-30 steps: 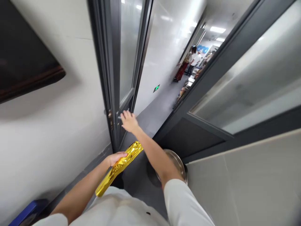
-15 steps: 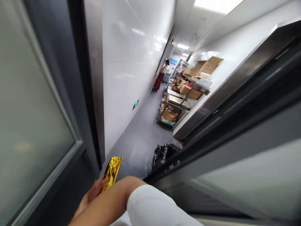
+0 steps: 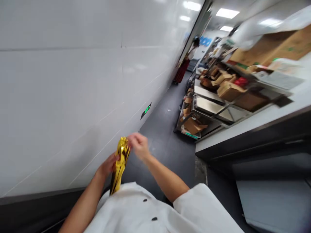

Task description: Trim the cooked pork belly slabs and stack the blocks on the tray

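Observation:
A shiny gold foil packet (image 3: pixel 120 165) stands roughly upright in front of my white top, its upper end crumpled. My left hand (image 3: pixel 109 164) is wrapped round its left side at mid-height. At the packet's top right corner, my right hand (image 3: pixel 139 144) has its fingers drawn together against the foil. Motion blurs these fingertips, and whether they grip the foil edge is hard to make out.
A white wall (image 3: pixel 73 81) with a green exit sign (image 3: pixel 146 111) runs along the left. Metal shelving (image 3: pixel 218 111) with cardboard boxes (image 3: pixel 229 90) lines the right. Farther down the grey corridor floor (image 3: pixel 160 139) stands a person (image 3: pixel 183 66) in a dark red garment.
The view has moved past the door frame into the corridor. The gold packet is higher and nearer the middle, and my right hand has come to its top. The black bag has left the view.

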Demonstrator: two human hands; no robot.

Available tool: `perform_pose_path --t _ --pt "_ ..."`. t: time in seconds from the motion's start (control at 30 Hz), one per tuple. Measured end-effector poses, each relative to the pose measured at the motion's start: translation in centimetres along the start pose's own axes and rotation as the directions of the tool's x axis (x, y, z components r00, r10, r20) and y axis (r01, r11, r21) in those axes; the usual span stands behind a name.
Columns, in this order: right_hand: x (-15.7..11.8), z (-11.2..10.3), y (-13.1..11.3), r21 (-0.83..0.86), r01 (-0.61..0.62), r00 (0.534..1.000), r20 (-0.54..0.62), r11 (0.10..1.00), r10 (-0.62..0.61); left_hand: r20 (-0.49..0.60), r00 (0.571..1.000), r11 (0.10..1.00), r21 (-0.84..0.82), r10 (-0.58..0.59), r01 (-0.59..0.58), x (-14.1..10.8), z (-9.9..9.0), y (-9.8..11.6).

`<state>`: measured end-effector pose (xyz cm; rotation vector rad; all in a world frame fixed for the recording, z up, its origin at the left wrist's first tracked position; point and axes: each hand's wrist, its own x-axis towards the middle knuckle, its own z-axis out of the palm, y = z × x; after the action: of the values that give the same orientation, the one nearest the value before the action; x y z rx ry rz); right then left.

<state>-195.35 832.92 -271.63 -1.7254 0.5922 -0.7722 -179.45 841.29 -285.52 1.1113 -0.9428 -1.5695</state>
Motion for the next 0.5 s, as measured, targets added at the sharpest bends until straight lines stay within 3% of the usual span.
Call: perform_pose_path --t 0.03,0.1,0.17,0.23,0.3,0.4,0.5 --pt "1.9 -4.3 1.8 0.009 -0.061 0.964 -0.260 0.998 0.062 -0.002 1.000 0.997 -0.074 0.000 0.000 3.4 0.4 1.7" --pt "5.2 -11.7 5.7 0.006 -0.119 0.902 -0.416 0.993 0.111 0.026 0.999 0.977 -0.210 0.030 -0.024 11.4 1.6 5.4" --pt "8.0 -17.4 9.6 -0.009 -0.122 0.918 -0.381 0.992 0.109 0.078 0.994 0.959 -0.276 0.079 -0.055 20.7 3.1 9.0" --pt "11.0 -21.9 12.9 -0.027 -0.114 0.955 -0.279 0.993 0.102 0.130 0.985 0.948 -0.309 0.116 -0.071 30.6 5.1 12.1" --pt "14.7 -26.0 15.5 -0.062 -0.133 0.963 -0.243 0.989 0.114 0.157 0.979 0.930 -0.360 0.133 -0.069 40.2 7.6 14.7" --pt "21.0 -33.7 17.5 -0.081 -0.209 0.901 -0.403 0.974 0.160 0.240 0.961 0.904 -0.427 0.137 -0.023 52.9 11.8 18.3" --pt "26.3 -43.1 17.9 -0.046 -0.276 0.790 -0.580 0.960 0.199 0.454 0.885 0.916 -0.390 0.100 0.097 64.1 16.2 22.5"
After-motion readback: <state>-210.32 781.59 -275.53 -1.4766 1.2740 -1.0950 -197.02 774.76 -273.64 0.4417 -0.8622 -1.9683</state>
